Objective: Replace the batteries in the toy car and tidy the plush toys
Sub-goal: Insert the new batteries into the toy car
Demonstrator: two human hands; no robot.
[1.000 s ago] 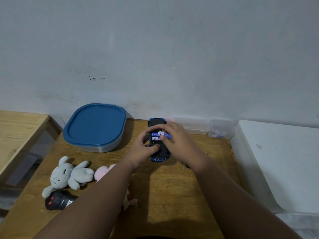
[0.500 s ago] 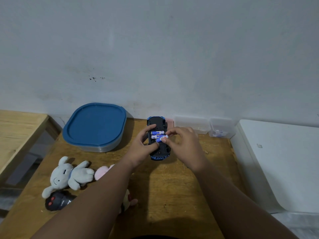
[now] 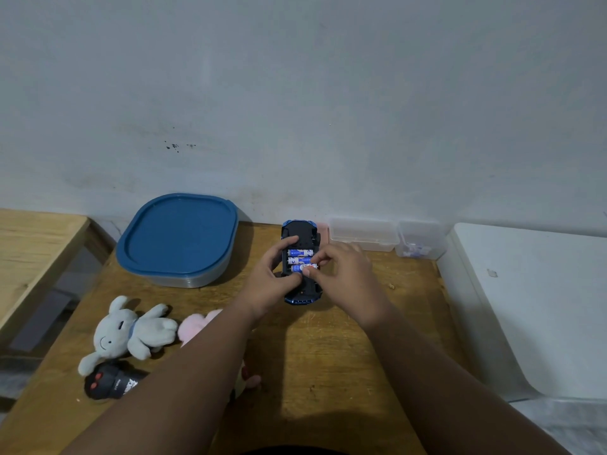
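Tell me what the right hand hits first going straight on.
The right hand points left and pinches the nearest battery; beyond it, probably the left hand gripping the toy car.

The toy car [image 3: 299,234] lies upside down on the table [image 3: 328,356], its battery bay open and three blue batteries [image 3: 299,256] lying crosswise inside. The left hand [image 3: 267,285] grips the car's left side. The right hand [image 3: 343,274] seems to pinch the nearest battery [image 3: 301,267] at its end with its fingers [image 3: 321,257]. A blue-lidded container [image 3: 179,238], a grey plush [image 3: 131,330], a pink plush [image 3: 196,323] and a black plush [image 3: 106,384] lie to the left.
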